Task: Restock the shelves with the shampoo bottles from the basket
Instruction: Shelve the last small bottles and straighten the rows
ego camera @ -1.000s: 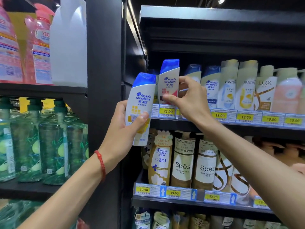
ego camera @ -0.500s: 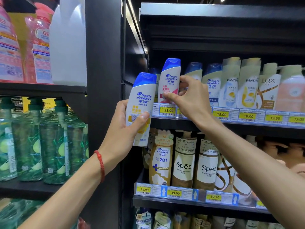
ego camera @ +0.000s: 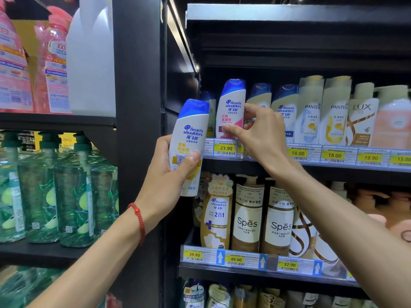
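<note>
Your left hand (ego camera: 171, 172) wraps a white bottle (ego camera: 189, 147) with a blue cap and yellow label patch. At its 2 o'clock, your right hand (ego camera: 262, 134) pinches a white bottle (ego camera: 230, 107) with blue cap and pink patch. A red cord (ego camera: 139, 218) circles your left wrist. The price tags (ego camera: 225, 148) are yellow.

Held bottle (ego camera: 189, 150) left of and before the shelf (ego camera: 311, 167), second bottle (ego camera: 231, 107) upright on its left end.
</note>
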{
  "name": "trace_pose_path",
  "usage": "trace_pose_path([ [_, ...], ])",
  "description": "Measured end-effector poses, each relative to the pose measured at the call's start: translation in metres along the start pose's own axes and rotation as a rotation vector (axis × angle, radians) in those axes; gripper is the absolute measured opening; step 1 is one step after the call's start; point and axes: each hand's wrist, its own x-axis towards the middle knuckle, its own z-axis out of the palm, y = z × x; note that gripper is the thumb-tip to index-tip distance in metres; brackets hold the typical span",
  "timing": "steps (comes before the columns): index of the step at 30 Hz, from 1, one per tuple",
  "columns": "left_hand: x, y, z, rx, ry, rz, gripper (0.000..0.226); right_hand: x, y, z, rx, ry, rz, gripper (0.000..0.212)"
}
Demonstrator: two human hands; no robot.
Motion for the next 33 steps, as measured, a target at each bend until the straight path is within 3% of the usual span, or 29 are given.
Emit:
trace_pose_path([
  [7,0.000,-0.003,0.004,0.016,0.029,0.009,0.036,-0.001,0.007,0.000,-0.018,-0.016,-0.016,0.061],
  [13,0.006,0.005,0.010,0.010,0.047,0.051,0.034,-0.011,0.016,-0.006,0.000,-0.077,-0.059,0.057],
  [21,0.030,0.035,0.030,0.046,0.084,0.165,0.037,-0.044,0.044,-0.024,-0.196,-0.126,-0.299,0.044],
  [33,0.079,0.043,0.046,0.224,0.310,0.311,0.041,-0.049,0.064,-0.034,-0.171,-0.170,-0.439,0.068],
])
